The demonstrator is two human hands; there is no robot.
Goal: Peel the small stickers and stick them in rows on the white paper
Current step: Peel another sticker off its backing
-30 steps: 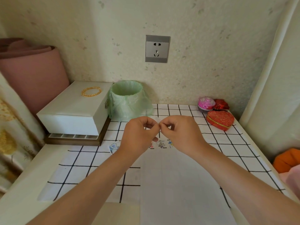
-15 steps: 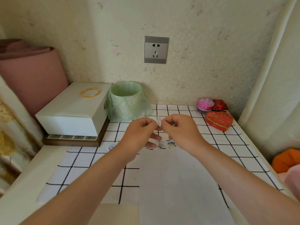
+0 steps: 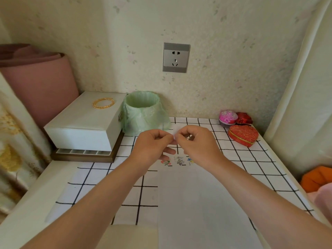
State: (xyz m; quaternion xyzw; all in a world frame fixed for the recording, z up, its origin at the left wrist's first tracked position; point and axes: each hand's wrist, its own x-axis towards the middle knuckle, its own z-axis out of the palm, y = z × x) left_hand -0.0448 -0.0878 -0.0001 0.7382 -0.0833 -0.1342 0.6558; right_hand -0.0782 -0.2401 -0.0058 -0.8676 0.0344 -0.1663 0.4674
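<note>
Closest to me, the white paper [image 3: 197, 203] lies flat on a black-and-white checked cloth [image 3: 100, 177], its long side running away from my view. Most of the sheet is bare. Both forearms reach in over it from the bottom corners.

At the far end of the paper I see three small stickers in one row: a floral one with red and green [image 3: 166, 162] on the left, a pale grey-blue figure [image 3: 179, 160] in the middle, and a blue-and-yellow one [image 3: 190, 160] partly hidden by the right wrist. They are too small for me to read further.

Just above that row, the left hand [image 3: 152, 146] and the right hand [image 3: 195, 144] meet fingertip to fingertip, held off the paper. Each pinches a tiny white scrap [image 3: 173, 136] between thumb and forefinger, with the other fingers curled. I cannot tell whether the scrap is a sticker or its backing.

Beyond the hands stands a small bin lined with a green bag [image 3: 142, 110]. To its left is a white box [image 3: 84, 126] with a gold bangle [image 3: 103, 103] on its lid. On the right side of the cloth sit a red heart-shaped box [image 3: 243, 135], a pink round container [image 3: 227, 118] and a red foil item [image 3: 244, 119]. On the wall behind is a grey socket [image 3: 176, 57].
</note>
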